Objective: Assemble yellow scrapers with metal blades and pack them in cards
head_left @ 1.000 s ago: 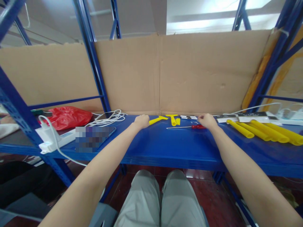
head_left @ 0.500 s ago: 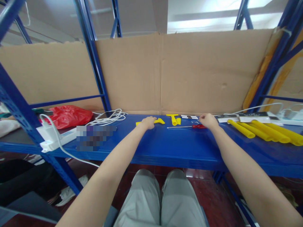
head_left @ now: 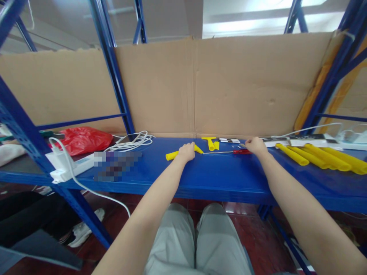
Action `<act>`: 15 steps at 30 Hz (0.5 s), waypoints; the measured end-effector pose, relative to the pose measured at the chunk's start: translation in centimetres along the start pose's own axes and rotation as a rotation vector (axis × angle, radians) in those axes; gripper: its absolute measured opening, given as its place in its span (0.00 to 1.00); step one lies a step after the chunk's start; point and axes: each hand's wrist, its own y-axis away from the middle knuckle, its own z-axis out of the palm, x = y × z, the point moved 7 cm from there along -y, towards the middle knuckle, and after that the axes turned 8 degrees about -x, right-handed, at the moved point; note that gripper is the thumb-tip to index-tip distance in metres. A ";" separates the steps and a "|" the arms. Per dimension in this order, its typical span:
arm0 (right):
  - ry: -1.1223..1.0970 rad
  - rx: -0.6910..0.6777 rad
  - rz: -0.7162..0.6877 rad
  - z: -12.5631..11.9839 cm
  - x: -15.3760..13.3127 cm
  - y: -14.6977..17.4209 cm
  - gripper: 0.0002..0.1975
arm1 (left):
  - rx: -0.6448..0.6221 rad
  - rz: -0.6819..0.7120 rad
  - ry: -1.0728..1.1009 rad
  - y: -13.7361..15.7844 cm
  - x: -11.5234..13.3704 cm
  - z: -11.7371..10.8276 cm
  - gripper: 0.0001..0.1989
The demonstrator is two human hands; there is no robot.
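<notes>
My left hand (head_left: 187, 152) is closed around a yellow plastic piece with a tube-like end (head_left: 172, 156) sticking out on the left and a flat tip on the right. My right hand (head_left: 256, 146) has its fingers pinched together at the end of a screwdriver's red handle (head_left: 241, 152). Something small and greyish shows at those fingertips, too small to name. The screwdriver's shaft points left, toward the yellow tip. Between the hands lie a yellow T-shaped piece (head_left: 210, 143), a small yellow piece (head_left: 216, 145) and some tiny metal parts (head_left: 236, 147).
Several yellow tubes (head_left: 332, 160) lie on the right of the blue shelf (head_left: 213, 177). A white-and-black packet (head_left: 229, 140) is at the back. On the left are a white power strip (head_left: 76, 168), coiled white cable (head_left: 136, 142) and a red plastic bag (head_left: 86, 140). Cardboard (head_left: 160, 88) stands behind.
My left hand has moved right and slightly nearer with the yellow piece, whose tip now reaches the screwdriver's point. My right hand has shifted slightly right, fingers still pinched; the screwdriver stays in place.
</notes>
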 end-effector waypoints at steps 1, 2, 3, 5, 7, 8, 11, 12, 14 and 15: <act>0.001 -0.002 0.011 0.0 0.1 0.0 0.14 | -0.002 0.004 0.017 0.1 0.0 0.2 0.18; 0.003 -0.002 0.018 0.0 0.2 0.0 0.15 | 0.001 0.023 0.032 0.2 0.1 0.3 0.17; 0.006 0.001 0.019 0.0 0.2 0.0 0.15 | 0.000 0.046 0.051 0.2 0.1 0.4 0.16; 0.013 0.004 0.012 0.0 0.4 -0.2 0.14 | 0.006 0.092 0.096 0.2 0.1 0.5 0.14; 0.023 -0.011 -0.008 0.3 0.6 -0.6 0.12 | 0.012 0.120 0.151 0.1 -0.1 0.4 0.11; 0.033 -0.027 -0.017 0.5 0.7 -0.8 0.12 | 0.017 0.124 0.180 0.0 -0.2 0.4 0.10; 0.067 -0.079 -0.031 1.1 0.9 -1.4 0.10 | 0.042 0.122 0.255 -0.3 -0.6 0.4 0.08; 0.077 -0.093 -0.029 1.3 1.0 -1.5 0.10 | 0.048 0.121 0.274 -0.4 -0.7 0.4 0.08; 0.096 -0.115 -0.014 1.6 1.2 -1.8 0.10 | 0.051 0.122 0.296 -0.5 -0.8 0.5 0.08; 0.108 -0.124 -0.005 1.7 1.3 -1.9 0.10 | 0.048 0.122 0.300 -0.6 -0.8 0.5 0.09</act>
